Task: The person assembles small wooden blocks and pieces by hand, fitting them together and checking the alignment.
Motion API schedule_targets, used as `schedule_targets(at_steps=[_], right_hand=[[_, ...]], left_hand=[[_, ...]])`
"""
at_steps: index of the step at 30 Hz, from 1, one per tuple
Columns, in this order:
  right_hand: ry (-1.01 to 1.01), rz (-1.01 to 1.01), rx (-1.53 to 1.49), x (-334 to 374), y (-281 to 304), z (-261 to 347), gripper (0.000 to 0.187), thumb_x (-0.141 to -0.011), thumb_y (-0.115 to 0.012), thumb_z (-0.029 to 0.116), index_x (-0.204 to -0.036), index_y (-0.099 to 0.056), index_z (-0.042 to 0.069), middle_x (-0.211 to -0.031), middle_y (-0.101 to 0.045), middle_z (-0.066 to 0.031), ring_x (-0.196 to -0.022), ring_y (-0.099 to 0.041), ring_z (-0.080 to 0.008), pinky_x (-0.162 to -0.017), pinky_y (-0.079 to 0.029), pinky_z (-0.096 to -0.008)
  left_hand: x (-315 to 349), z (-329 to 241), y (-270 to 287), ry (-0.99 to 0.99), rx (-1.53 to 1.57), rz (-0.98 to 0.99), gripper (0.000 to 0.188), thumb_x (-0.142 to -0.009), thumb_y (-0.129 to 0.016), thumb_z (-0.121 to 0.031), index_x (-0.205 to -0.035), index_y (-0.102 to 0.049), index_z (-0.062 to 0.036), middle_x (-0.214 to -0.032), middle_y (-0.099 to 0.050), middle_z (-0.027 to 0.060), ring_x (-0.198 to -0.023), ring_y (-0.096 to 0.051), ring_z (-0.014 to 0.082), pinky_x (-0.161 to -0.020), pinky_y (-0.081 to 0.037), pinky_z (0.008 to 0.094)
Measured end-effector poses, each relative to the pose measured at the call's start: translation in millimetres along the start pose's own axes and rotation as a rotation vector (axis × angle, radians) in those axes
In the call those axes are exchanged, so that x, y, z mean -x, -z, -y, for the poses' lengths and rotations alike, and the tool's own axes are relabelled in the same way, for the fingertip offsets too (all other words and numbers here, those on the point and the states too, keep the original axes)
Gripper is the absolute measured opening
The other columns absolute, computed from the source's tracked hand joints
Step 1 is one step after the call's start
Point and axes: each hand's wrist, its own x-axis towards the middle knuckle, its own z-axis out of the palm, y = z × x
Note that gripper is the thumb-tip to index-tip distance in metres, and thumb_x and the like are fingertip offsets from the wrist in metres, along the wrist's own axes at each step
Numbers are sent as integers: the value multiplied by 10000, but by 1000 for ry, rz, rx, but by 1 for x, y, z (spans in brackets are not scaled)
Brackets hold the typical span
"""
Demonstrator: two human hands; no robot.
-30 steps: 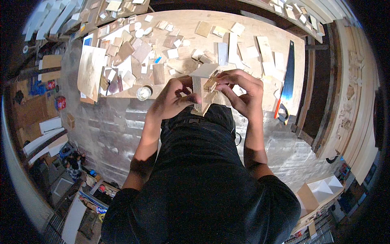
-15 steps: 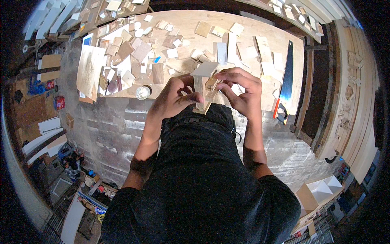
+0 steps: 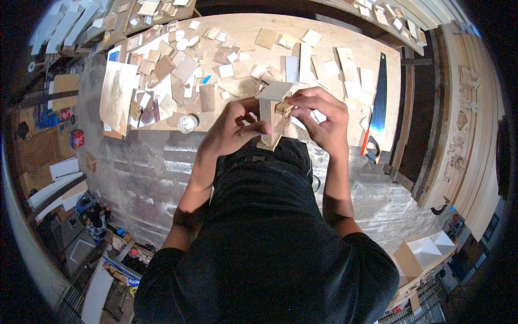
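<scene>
Since the earlier frame, both hands have barely shifted; the small pale assembly of thin wooden pieces (image 3: 271,116) remains lifted above the near edge of the wooden workbench (image 3: 334,32). Left hand (image 3: 233,128) pinches the upright strip, fingers closed on it. Right hand (image 3: 318,116) curls narrowly around a small block at the joint. Judged light, stiff and fragile at its joints; grip the upright strip, not the flat top plate. Scattered pale wood offcuts (image 3: 178,70) crowd the bench's left half. Blue-bladed handsaw (image 3: 376,108) lies along the right edge; a small round jar (image 3: 188,123) stands at the near edge. Open room lies over the near edge.
</scene>
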Motion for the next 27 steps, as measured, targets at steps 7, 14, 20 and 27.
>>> schedule_targets(at_steps=[7, 14, 20, 27], right_hand=[[21, -27, -88, 6, 12, -5, 186, -757, -788, -28, -919, -730, 42, -970, -741, -108, -868, -694, -147, -674, -550, -250], [-52, -75, -720, 16, 22, -19, 327, -801, -776, 48, -1074, -643, -73, -909, -650, -155, -706, -667, -198, -574, -564, -283], [-300, 17, -951, 22, 15, -21, 710, -818, -790, 418, -1250, -545, -90, -662, -598, -101, -552, -599, -159, -490, -523, -259], [-257, -3, -979, 23, 2, -24, 749, -725, -853, 495, -1160, -569, -44, -900, -641, -114, -742, -659, -188, -568, -593, -328]], left_hand=[[2, 6, 7, 96, 138, 54, 590, -801, -809, -443, -1119, -647, 26, -960, -693, 75, -796, -610, 84, -669, -505, 266], [4, 8, 14, 77, 174, 51, 595, -793, -818, -445, -1120, -646, 21, -982, -688, 55, -796, -594, 75, -679, -501, 258], [10, 18, 9, 79, 340, 10, 625, -784, -828, -444, -1157, -636, 19, -1078, -676, 61, -940, -597, 100, -832, -501, 290], [12, 13, 5, 64, 288, -9, 663, -768, -833, -454, -1178, -627, 24, -1070, -679, 66, -905, -607, 98, -786, -514, 277]])
